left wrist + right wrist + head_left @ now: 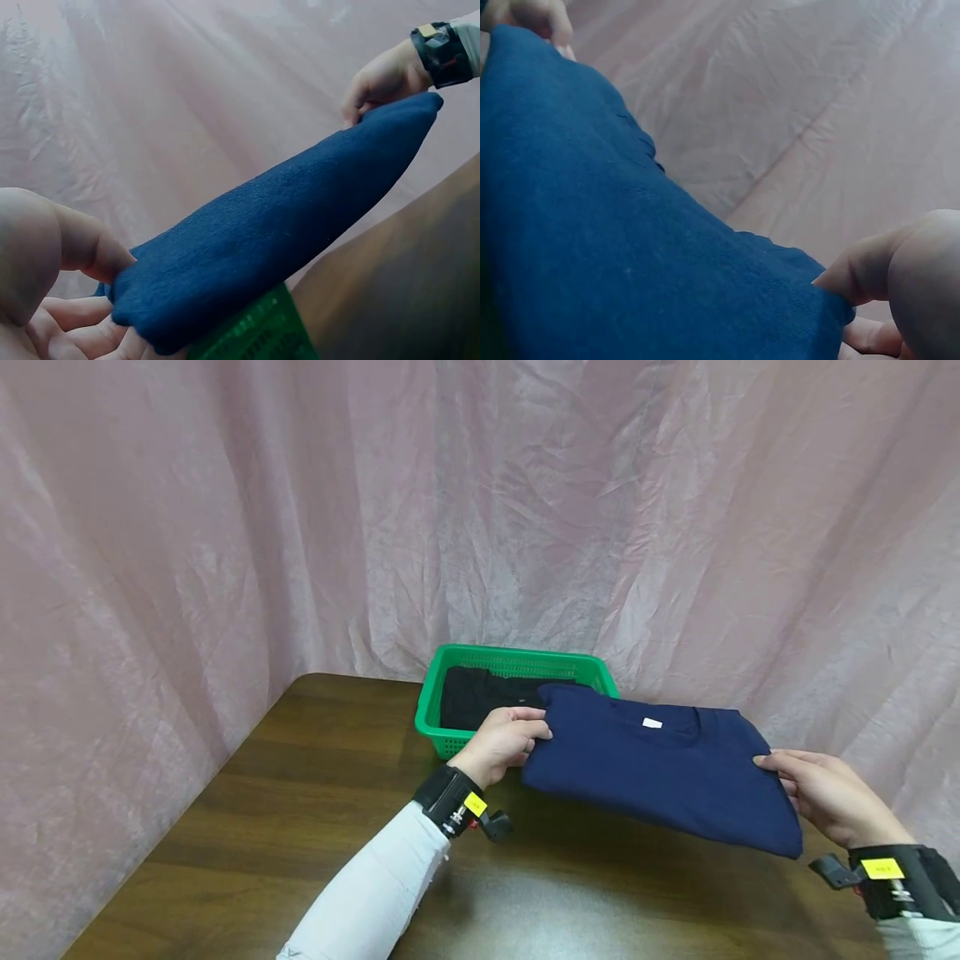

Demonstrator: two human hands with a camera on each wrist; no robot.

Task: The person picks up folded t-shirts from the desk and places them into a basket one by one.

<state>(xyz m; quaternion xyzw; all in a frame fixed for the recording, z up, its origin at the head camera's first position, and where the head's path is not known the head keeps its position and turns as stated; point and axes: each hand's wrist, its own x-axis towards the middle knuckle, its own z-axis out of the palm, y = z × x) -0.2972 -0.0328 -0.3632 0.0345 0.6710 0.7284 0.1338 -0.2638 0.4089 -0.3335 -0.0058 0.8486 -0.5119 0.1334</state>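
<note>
A folded navy-blue shirt (660, 768) with a white neck label hangs between both hands above the table, its right end lower than its left. My left hand (504, 745) pinches its left edge, thumb on top and fingers beneath. On the opposite edge my right hand (832, 793) pinches the cloth the same way. The left wrist view shows the shirt (270, 217) from its side, stretched across to the right hand (386, 82). Behind its left part stands a green plastic basket (429, 706), with folded black clothing (480, 693) inside; the shirt hides the basket's front right.
The brown wooden table (300, 793) runs beneath the hands, its left edge slanting toward me. A pink velvety curtain (375, 510) hangs right behind the table and basket. Each wrist wears a black strap with a small camera.
</note>
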